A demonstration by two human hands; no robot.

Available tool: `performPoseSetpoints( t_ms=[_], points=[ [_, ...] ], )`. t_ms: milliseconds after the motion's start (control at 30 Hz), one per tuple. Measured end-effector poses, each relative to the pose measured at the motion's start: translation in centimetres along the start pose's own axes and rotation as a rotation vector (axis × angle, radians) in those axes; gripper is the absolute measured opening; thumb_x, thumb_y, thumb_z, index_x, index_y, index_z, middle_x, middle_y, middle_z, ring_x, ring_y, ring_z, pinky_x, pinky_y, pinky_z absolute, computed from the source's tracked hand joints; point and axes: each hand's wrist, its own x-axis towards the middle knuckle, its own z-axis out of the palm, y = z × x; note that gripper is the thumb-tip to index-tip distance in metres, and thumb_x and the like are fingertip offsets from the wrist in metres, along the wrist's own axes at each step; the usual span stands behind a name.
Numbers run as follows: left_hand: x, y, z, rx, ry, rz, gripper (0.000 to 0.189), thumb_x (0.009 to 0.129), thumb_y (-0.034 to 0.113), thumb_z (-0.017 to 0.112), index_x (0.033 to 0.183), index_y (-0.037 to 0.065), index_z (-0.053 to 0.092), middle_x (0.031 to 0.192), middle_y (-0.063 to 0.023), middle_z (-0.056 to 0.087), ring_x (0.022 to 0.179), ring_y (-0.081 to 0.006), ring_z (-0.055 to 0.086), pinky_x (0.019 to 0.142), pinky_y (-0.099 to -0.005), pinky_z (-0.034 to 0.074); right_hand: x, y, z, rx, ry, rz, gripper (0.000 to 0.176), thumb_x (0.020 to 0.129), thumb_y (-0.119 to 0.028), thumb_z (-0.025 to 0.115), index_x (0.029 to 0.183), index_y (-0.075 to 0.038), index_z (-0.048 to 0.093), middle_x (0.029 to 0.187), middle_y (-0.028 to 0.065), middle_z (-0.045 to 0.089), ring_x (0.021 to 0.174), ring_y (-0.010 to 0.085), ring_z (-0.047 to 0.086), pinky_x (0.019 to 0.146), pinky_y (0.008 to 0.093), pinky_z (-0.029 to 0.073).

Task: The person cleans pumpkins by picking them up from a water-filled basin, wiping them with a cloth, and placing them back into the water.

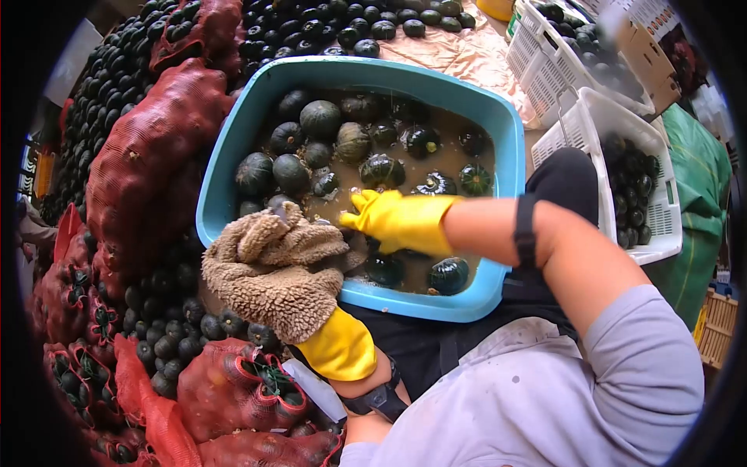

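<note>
A blue tub (511, 156) holds murky brown water with several dark green squashes (320, 121) floating in it. My right hand (377, 212), in a yellow glove, is over the water near the tub's middle, its fingers bent; whether anything lies in them is hidden. A brown fleecy cloth (272, 272) is draped over my left hand and covers its fingers; only the yellow glove's cuff (340, 345) shows below it. The cloth hangs over the tub's near left edge. One striped squash (448, 275) floats near the front right corner.
Red mesh sacks (148, 156) lie at the left, and more squashes (167, 335) are heaped beside them. White crates (661, 198) with dark squashes stand at the right, next to a green sack (700, 167). Behind the tub, squashes lie near a pale sheet (459, 58).
</note>
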Motion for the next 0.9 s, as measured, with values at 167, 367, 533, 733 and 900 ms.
performPoseSetpoints(
  t_ms=[167,367,533,733,900],
  points=[
    [-0.3,-0.1,1.5,-0.001,0.035,-0.031,0.024,0.088,0.031,0.061,0.071,0.015,0.058,0.072,-0.004,0.06,0.052,-0.0146,0.048,0.043,-0.0282,0.039,1.5,-0.4,7.0,-0.048,0.443,0.027,0.039,0.094,-0.021,0.063,0.133,-0.025,0.065,0.15,0.017,0.054,0.141,0.0394,0.052,0.1,0.0499,0.056],
    [0.0,-0.2,1.0,-0.156,-0.091,-0.25,0.024,0.089,0.027,0.063,0.069,0.016,0.056,0.069,0.0014,0.055,0.049,-0.0077,0.041,0.041,-0.0237,0.036,0.0,1.2,0.6,0.15,-0.051,0.008,0.115,0.064,-0.019,0.098,0.164,-0.033,0.044,0.153,0.0213,0.052,0.145,0.0471,0.048,0.116,0.0591,0.045],
    [3.2,-4.3,0.8,-0.037,-0.161,0.017,0.02,0.092,0.02,0.066,0.09,0.013,0.048,0.088,-0.0019,0.046,0.071,-0.0139,0.038,0.06,-0.0245,0.031,-8.1,4.4,-5.1,1.69,0.133,0.302,0.098,0.085,-0.039,0.094,0.166,-0.019,0.043,0.153,0.0166,0.057,0.138,0.0305,0.058,0.115,0.045,0.048],
    [1.2,-12.0,-0.2,1.107,-0.556,0.944,0.054,0.09,0.015,0.072,0.127,0.003,0.037,0.126,-0.0132,0.044,0.111,-0.0263,0.042,0.094,-0.0344,0.034,-12.4,2.6,-2.5,1.098,0.765,0.014,0.071,0.089,-0.031,0.091,0.15,-0.011,0.061,0.152,0.0128,0.058,0.139,0.0267,0.055,0.121,0.0422,0.042],
    [0.7,-16.5,-0.5,1.017,-0.719,0.955,0.089,0.087,0.01,0.078,0.159,-0.006,0.027,0.158,-0.0226,0.042,0.146,-0.0366,0.045,0.122,-0.0427,0.035,-8.4,6.9,-1.2,1.403,0.884,0.2,0.073,0.093,-0.028,0.086,0.155,-0.008,0.053,0.15,0.0152,0.058,0.135,0.0266,0.058,0.118,0.0415,0.044]
  ],
)
